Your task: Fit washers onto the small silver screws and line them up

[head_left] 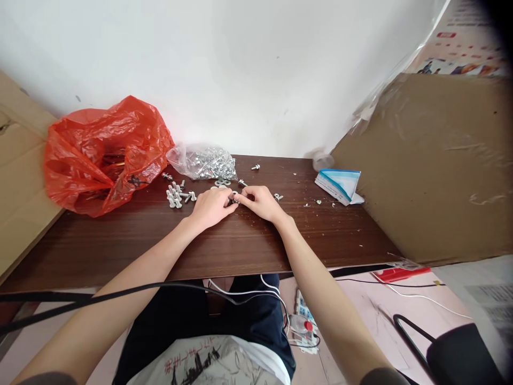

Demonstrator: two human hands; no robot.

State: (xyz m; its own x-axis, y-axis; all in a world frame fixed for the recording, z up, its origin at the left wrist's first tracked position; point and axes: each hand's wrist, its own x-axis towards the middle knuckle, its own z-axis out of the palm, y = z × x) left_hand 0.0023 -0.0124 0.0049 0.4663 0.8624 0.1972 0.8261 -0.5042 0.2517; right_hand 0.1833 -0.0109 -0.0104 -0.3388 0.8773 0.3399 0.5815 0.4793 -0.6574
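Small metal parts are held over the tabletop in the closed grip of the left hand and of the right hand, and 1 could be dropped and lost among the loose bolts if it is pinched too lightly.

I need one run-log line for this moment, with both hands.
left hand: fingertips at metal parts; right hand: fingertips at same parts; grip: unclear; clear bag: behind hands; red bag: left
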